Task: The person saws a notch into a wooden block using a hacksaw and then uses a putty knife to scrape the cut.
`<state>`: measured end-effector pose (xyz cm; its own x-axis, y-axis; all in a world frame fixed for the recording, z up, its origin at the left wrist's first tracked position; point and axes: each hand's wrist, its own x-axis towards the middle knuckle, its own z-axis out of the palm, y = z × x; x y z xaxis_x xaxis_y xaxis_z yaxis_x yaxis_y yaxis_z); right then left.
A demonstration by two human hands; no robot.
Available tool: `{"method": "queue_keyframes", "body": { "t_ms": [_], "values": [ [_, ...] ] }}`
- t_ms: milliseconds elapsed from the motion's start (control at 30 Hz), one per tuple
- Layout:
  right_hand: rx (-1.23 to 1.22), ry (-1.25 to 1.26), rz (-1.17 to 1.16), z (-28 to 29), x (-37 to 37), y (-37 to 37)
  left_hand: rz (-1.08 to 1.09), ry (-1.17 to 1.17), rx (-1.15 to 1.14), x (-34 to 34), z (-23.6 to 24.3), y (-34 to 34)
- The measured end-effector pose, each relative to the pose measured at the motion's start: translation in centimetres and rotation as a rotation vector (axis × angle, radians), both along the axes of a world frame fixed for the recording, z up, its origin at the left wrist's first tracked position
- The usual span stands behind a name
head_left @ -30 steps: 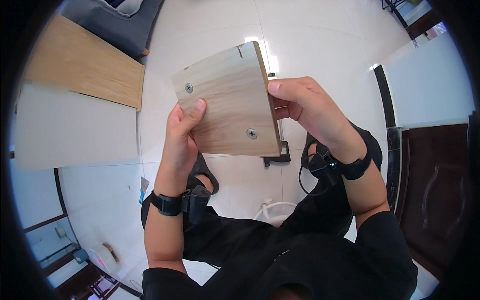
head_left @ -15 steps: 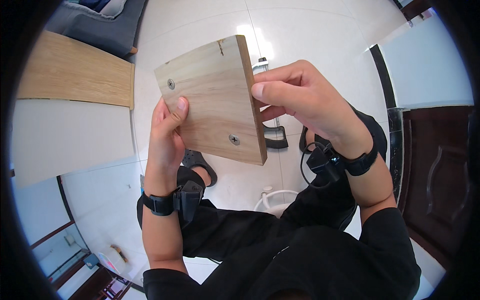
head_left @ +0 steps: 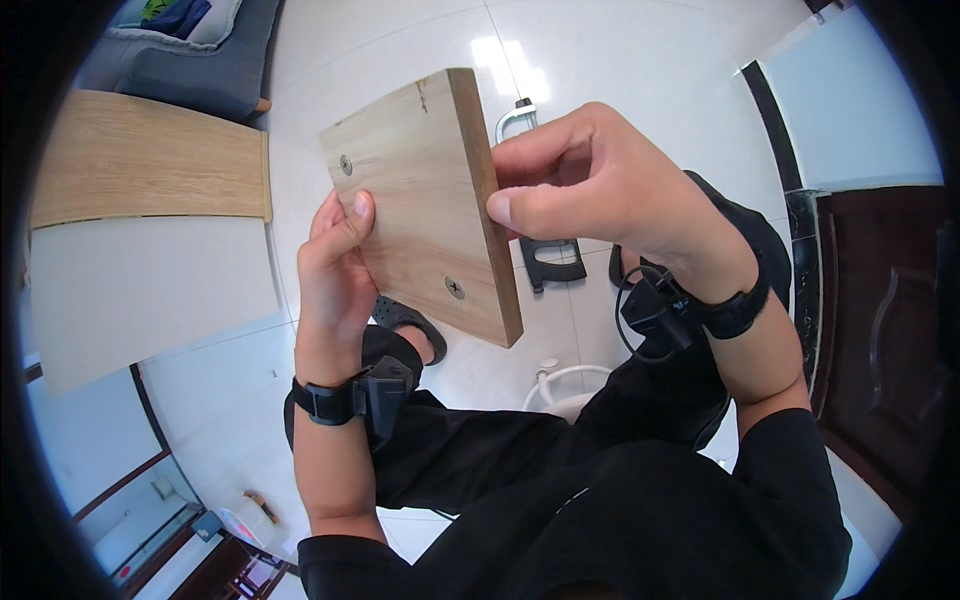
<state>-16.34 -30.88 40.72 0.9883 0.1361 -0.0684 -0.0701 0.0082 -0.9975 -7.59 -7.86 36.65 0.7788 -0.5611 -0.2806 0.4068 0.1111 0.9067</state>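
A square wooden board [head_left: 415,215] is held up in front of me, tilted so that its thick right edge shows. Two cross-slot screws sit flush in its face, an upper left screw [head_left: 346,165] and a lower right screw [head_left: 455,288]. My left hand [head_left: 337,235] grips the left side, thumb lying on the face and fingers behind. At the right edge, my right hand [head_left: 575,185] is closed with its thumb against the edge; the other fingertips are hidden behind the board. Beyond that hand a hacksaw with a black handle [head_left: 555,268] lies on the floor.
A wood-topped cabinet [head_left: 150,160] with a white side stands at the left, a grey sofa [head_left: 200,65] behind it. Dark brown door panel [head_left: 880,330] at the right. A white hooped object [head_left: 570,395] is between my legs, on pale floor tiles [head_left: 380,45].
The board has turned a little, showing more of its right edge. My right hand has shifted slightly left with it. The left hand keeps its grip.
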Motion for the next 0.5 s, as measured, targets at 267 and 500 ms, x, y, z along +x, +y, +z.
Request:
{"method": "queue_keyframes", "body": {
  "t_ms": [267,500],
  "values": [
    [0.076,-0.045,0.037,-0.1,0.1,0.7,-0.055,0.214,-0.193,-0.2,-0.3,-0.2],
    [0.097,-0.042,0.034,-0.1,0.1,0.6,-0.075,0.254,-0.261,-0.3,0.0,-0.5]
  ]
}}
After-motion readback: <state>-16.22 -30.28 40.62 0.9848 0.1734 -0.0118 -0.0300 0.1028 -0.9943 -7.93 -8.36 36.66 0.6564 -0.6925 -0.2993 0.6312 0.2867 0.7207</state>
